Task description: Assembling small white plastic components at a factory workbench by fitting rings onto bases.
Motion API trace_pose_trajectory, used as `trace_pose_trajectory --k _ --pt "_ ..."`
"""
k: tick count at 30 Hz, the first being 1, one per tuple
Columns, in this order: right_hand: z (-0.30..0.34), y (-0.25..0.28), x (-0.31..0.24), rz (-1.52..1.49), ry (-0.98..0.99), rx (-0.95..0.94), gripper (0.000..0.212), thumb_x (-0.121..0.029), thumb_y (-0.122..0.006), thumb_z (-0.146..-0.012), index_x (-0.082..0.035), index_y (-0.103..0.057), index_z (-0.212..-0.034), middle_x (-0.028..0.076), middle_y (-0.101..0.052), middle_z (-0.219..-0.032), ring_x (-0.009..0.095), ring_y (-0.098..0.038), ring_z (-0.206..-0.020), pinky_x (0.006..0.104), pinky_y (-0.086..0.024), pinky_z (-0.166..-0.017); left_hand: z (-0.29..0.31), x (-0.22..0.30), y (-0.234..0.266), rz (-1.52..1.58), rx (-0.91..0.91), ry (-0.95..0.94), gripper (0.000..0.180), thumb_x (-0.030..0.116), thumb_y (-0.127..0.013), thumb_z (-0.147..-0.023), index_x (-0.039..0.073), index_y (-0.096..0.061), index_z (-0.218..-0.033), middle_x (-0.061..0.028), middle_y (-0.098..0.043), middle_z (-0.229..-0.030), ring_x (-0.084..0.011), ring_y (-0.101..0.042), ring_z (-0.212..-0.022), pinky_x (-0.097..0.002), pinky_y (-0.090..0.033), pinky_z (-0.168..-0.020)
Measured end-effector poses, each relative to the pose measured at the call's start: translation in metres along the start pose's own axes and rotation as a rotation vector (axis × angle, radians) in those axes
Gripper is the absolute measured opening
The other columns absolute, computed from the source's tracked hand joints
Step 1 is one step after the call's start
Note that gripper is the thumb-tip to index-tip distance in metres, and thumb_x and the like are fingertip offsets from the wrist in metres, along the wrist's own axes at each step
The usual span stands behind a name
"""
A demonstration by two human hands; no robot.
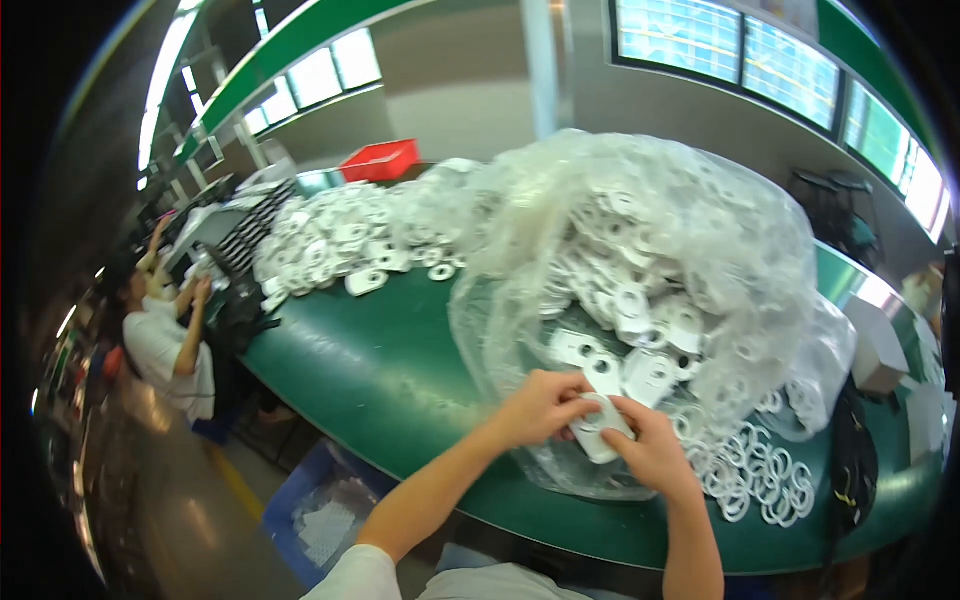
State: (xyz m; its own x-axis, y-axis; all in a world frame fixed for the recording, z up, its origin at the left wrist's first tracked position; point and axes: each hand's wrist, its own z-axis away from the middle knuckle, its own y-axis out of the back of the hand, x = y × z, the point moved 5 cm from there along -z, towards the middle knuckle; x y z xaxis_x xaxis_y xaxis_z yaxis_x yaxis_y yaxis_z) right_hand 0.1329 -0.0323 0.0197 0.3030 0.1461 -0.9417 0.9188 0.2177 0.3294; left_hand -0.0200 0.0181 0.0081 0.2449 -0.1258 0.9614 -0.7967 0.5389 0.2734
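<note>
Between my two hands is a white plastic plate with a rounded end and a round hole, held above the near side of the green table. My left hand pinches its upper left edge with thumb and fingers. Closed on the opposite edge is my right hand, thumb across the face of the plate. Just beyond my fingers, similar white plates spill from the mouth of a big clear plastic bag. Loose white rings lie in a heap to the right of my right hand.
The green table carries another pile of white parts at the far left, with a red bin behind. Below the front edge stands a blue crate. A black bag lies at right. Another person works at left.
</note>
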Motion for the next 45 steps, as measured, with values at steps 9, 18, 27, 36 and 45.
trace_pose_trajectory --k 9,18,27,36,45 --pt "-0.002 -0.024 0.002 -0.334 0.009 -0.010 0.041 0.001 -0.052 -0.085 0.001 -0.049 -0.126 0.012 -0.063 -0.104 0.015 -0.061 -0.087 0.0274 -0.053 -0.064 0.050 -0.038 0.059 0.269 0.058 0.071 0.036 0.004 -0.063 -0.084 -0.001 -0.052 -0.118 -0.0042 -0.062 -0.081 -0.0098 -0.059 -0.062 -0.0235 -0.049 -0.052" --pt "-0.005 -0.020 0.008 -0.051 0.103 0.079 0.026 -0.003 -0.058 -0.084 -0.001 -0.061 -0.109 0.009 -0.067 -0.097 0.017 -0.064 -0.086 0.0286 -0.051 -0.066 0.074 -0.097 0.336 0.325 0.989 0.000 0.038 0.002 -0.065 -0.080 -0.009 -0.047 -0.112 -0.0132 -0.063 -0.079 -0.0198 -0.065 -0.065 -0.0280 -0.051 -0.048" --pt "-0.007 -0.014 0.014 0.144 0.135 0.149 0.020 0.001 -0.053 -0.082 -0.001 -0.066 -0.098 0.007 -0.068 -0.080 0.014 -0.063 -0.068 0.0254 -0.049 -0.063 -0.007 -0.029 0.170 -0.297 0.527 -0.141 0.025 0.006 -0.063 -0.081 0.000 -0.064 -0.105 -0.0109 -0.068 -0.089 -0.0159 -0.063 -0.067 -0.0266 -0.051 -0.055" --pt "0.008 0.074 0.012 0.111 0.158 0.643 0.018 0.004 -0.051 -0.081 0.002 -0.066 -0.091 0.008 -0.066 -0.072 0.012 -0.061 -0.060 0.0239 -0.048 -0.058 -0.043 -0.020 0.000 -0.744 0.200 -0.283 0.054 0.018 -0.084 -0.059 0.007 -0.062 -0.108 -0.0168 -0.046 -0.127 -0.0347 -0.047 -0.112 -0.0401 -0.042 -0.094" --pt "0.068 0.185 0.058 0.856 -0.269 0.850 0.022 -0.010 -0.074 -0.064 -0.006 -0.069 -0.085 0.013 -0.057 -0.091 0.033 -0.058 -0.089 0.0395 -0.047 -0.079 -0.036 -0.024 0.013 -0.557 0.173 -0.314 0.054 0.003 -0.076 -0.059 0.007 -0.051 -0.106 -0.0162 -0.039 -0.134 -0.0353 -0.046 -0.119 -0.0366 -0.044 -0.094"
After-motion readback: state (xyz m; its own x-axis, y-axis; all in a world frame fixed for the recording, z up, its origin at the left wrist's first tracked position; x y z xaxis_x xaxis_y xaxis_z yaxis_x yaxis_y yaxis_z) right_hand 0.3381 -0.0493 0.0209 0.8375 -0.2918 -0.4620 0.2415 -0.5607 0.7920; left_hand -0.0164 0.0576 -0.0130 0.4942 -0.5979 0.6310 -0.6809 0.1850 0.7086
